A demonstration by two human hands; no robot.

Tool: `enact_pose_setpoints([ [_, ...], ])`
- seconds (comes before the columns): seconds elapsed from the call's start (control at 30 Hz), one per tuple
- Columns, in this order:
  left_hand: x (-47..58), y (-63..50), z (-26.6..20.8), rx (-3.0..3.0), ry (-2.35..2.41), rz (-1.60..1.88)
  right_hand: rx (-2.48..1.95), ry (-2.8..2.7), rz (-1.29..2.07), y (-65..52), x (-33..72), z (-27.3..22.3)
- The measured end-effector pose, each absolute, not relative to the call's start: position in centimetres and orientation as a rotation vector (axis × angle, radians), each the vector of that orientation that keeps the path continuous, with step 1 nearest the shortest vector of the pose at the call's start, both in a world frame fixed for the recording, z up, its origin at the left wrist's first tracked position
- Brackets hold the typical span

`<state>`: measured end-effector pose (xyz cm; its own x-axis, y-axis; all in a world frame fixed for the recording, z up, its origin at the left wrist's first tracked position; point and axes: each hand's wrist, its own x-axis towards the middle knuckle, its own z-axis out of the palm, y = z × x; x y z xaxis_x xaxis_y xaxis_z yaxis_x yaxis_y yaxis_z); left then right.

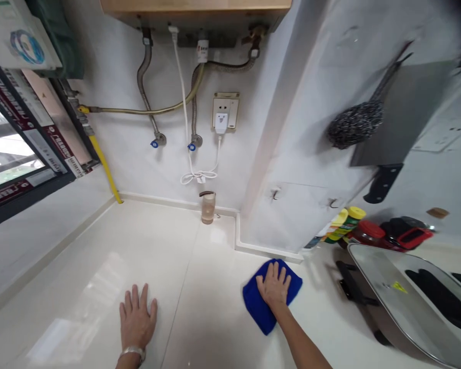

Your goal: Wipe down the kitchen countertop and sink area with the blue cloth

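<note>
A folded blue cloth (pixel 259 307) lies on the glossy white countertop (pixel 200 307), close to the foot of the wall ledge. On top of it rests my right hand (pixel 274 287), palm down with the fingers spread, pressing the cloth flat rather than gripping it. To the left, my left hand (pixel 137 318) is laid on the bare counter with its fingers apart and nothing in it. A metal bracelet (pixel 133 351) circles that wrist.
A glass jar (pixel 208 207) stands in the back corner below a plugged-in white cord (pixel 200 176). At the right sits a lidded electric pan (pixel 392 307), with several bottles and jars (pixel 369 230) behind. A cleaver (pixel 403 118) and scrubber (pixel 357 123) hang on the wall.
</note>
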<state>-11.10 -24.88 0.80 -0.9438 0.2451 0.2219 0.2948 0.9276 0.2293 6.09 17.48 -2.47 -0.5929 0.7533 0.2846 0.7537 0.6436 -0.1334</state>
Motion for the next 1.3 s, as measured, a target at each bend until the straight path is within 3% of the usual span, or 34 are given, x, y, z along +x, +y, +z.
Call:
enact_pose_setpoints([
  [0.4, -10.8, -24.9, 0.6, -0.412, -2.869, -0.359, -0.339, -2.937, 0.274, 8.4, -6.5, -1.0],
  [1.3, -10.6, -25.4, 0.6, -0.456, -2.903, -0.245, -0.702, -2.82, 0.182, 19.6, -21.3, -1.6],
])
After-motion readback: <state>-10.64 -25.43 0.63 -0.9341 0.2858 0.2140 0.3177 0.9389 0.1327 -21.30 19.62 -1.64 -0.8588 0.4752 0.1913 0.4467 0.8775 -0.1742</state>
